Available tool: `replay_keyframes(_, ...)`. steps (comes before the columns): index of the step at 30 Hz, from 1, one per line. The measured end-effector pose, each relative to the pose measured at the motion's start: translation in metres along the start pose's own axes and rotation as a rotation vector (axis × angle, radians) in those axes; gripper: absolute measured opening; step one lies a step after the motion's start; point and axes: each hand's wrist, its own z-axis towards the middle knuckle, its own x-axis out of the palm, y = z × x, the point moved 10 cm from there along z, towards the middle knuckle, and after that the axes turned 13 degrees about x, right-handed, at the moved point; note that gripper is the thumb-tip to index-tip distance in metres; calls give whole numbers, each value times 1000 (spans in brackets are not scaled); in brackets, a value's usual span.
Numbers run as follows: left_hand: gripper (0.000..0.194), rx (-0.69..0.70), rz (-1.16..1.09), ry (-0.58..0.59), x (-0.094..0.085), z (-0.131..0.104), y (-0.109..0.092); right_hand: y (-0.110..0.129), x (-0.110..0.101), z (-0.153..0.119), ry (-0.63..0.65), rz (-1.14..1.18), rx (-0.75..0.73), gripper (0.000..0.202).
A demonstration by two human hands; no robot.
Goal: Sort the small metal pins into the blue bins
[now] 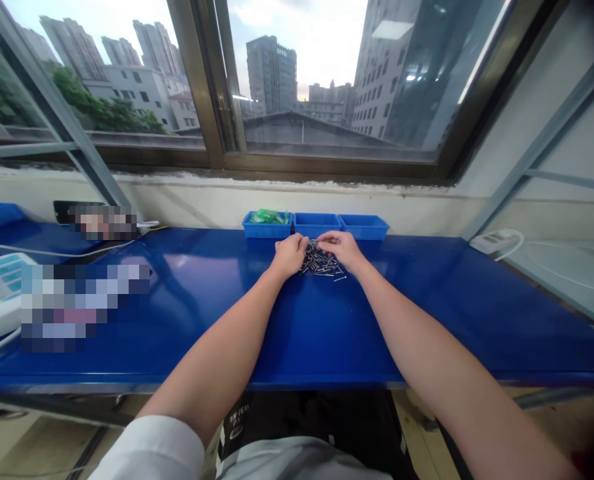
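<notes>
A loose pile of metal screws (321, 263) lies on the blue table, in front of three small blue bins. My left hand (291, 255) is closed at the pile's left edge, its thumb against screws at the back of the heap; most of its fingers are hidden. From the right, my right hand (341, 248) reaches over the pile, thumb and fingers pinched together on screws close to the left hand's thumb. One screw (340, 279) lies a little apart at the pile's front right. The left bin (267, 231) holds green plastic pieces or bags.
Beside it stand the middle bin (317, 232) and right bin (363, 233). A white device with blue keys (1, 283) and blurred items are on the left of the blue table (327, 333). A white power strip (497, 240) sits at right, a window behind.
</notes>
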Motion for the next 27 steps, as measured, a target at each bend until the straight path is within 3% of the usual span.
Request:
replay_keyframes(4,31,-7,-39,-10,-1,-1,0,-5,0,1,5,21,41,28)
replay_keyframes(6,29,-14,-58,-28,-2,-1,0,-6,-7,3,-60,-1,38,28)
replay_keyframes(12,30,-74,-53,-49,-6,-3,5,5,-56,-2,-497,-267,-62,23)
replay_keyframes(16,28,-84,-29,-46,-6,-3,8,9,-79,-6,-661,-493,-88,31)
replay_keyframes(20,26,-79,-31,-47,-4,-3,11,4,-88,-3,-698,-602,-71,44)
replay_keyframes(24,25,-68,-38,-43,-2,-3,14,-9,-85,3,-630,-630,37,67)
replay_keyframes(27,26,-48,-24,-42,0,-2,16,-10,-81,4,-605,-635,37,71)
